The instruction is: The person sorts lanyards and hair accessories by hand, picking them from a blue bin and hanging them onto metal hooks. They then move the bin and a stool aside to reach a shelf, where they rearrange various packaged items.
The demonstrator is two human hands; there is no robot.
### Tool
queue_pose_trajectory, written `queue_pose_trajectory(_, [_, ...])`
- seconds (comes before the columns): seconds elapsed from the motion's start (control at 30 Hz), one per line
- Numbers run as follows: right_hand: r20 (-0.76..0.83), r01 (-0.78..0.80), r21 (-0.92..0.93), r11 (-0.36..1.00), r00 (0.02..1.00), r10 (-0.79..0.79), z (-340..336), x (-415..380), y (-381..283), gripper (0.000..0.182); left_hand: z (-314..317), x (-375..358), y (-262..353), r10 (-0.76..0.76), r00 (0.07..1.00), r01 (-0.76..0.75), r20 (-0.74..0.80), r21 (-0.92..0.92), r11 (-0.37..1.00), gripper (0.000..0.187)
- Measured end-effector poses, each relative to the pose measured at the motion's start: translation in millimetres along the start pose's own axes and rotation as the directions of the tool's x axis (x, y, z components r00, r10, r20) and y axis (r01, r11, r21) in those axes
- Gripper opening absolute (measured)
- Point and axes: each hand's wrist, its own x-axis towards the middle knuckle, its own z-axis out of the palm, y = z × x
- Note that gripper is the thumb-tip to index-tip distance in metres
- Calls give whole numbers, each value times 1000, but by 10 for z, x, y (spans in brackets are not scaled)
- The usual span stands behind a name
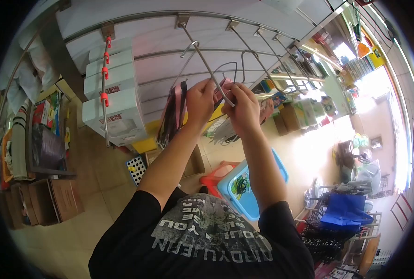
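Note:
At a metal display hook on the wall rack, both hands are raised close together. My left hand is closed with its fingers pinched on a pink and dark strap beside the hook. On the other side, my right hand is closed around the hook's tip and the same strap; its fingertips are partly hidden. Several pink, brown and black straps hang just left of my left wrist. Below the hands hangs a bundle of pale straps.
White boxes stand at the left behind a hook with red clips. Below, a blue plastic tub holding green and dark items rests on a red stool. More empty-looking metal hooks extend along the rack. Cardboard boxes sit lower left.

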Motion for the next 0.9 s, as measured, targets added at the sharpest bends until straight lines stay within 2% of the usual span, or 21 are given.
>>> queue_pose_trajectory(0.03, [-5,0,1,1000,1000,0,-27,8,32,21,-4,22,-33,-3,1000,3,4,1,1000,25])
queue_pose_trajectory(0.1, [-45,72,-262,962,995,-87,-105,15,131,24,-49,87,-171,42,999,-50,30,337,940,25])
queue_pose_trajectory(0.13, [-72,132,-522,843,978,-197,-116,-33,164,24,-81,87,-263,39,999,-47,30,336,941,25])
queue_pose_trajectory(0.17, [-73,129,-523,843,978,-195,-147,-103,194,24,-119,72,-378,100,995,-95,10,418,904,25])
queue_pose_trajectory(0.2, [61,269,-834,482,913,-404,-184,-188,232,22,-167,61,-508,161,987,-137,-5,499,856,28])
queue_pose_trajectory(0.23, [268,314,-949,4,817,-511,-225,-278,280,20,-255,56,-688,152,988,-130,-4,503,855,28])
queue_pose_trajectory(0.27, [280,371,-928,33,753,-595,-264,-356,329,13,-365,51,-880,196,981,-163,13,609,776,32])
queue_pose_trajectory(0.3, [269,362,-931,42,759,-593,-363,-429,399,13,-415,32,-989,237,971,-194,39,706,681,38])
queue_pose_trajectory(0.33, [337,476,-876,74,715,-612,-521,-501,494,13,-418,-55,-1031,192,979,-186,65,660,728,48])
queue_pose_trajectory(0.37, [394,577,-810,105,667,-633,-658,-599,588,14,-439,-90,-1117,173,982,-177,73,664,726,48])
queue_pose_trajectory(0.43, [351,552,-816,171,709,-612,-883,-826,765,14,-493,-236,-1270,361,918,-356,163,740,571,52])
queue_pose_trajectory(0.47, [304,493,-822,285,803,-512,-1034,-946,910,13,-525,-323,-1287,309,940,-305,141,750,587,51])
queue_pose_trajectory(0.5, [248,411,-821,397,882,-401,-1200,-1097,1079,12,-605,-397,-1324,375,901,-400,219,754,521,51])
queue_pose_trajectory(0.53, [124,276,-837,473,937,-327,-1379,-1204,1283,9,-637,-490,-1312,423,866,-481,267,677,557,51])
queue_pose_trajectory(0.57, [59,217,-846,488,946,-320,-1611,-1305,1479,9,-704,-597,-1336,428,854,-505,296,669,545,50])
queue_pose_trajectory(0.67, [-278,-194,-850,490,955,-103,-2324,-1711,2069,15,-902,-1096,-1463,321,871,-490,372,697,523,47])
queue_pose_trajectory(0.73, [-482,-401,-757,515,876,-26,-2843,-2000,2446,18,-1202,-1480,-1681,104,897,-429,429,793,433,48])
queue_pose_trajectory(0.8, [-632,-568,-667,482,774,38,-3364,-2274,2807,18,-1530,-1868,-1919,-248,923,-169,293,890,423,48])
queue_pose_trajectory(0.83, [-684,-639,-626,447,725,79,-3573,-2404,2936,18,-1868,-2098,-2166,-411,887,40,210,852,522,46])
queue_pose_trajectory(0.87, [-702,-688,-609,394,699,136,-3779,-2535,3100,19,-2112,-2286,-2310,-569,811,264,138,781,566,45])
queue_pose_trajectory(0.9, [-715,-729,-595,337,672,192,-3981,-2636,3250,20,-2102,-2373,-2242,-726,687,493,-15,745,450,42])
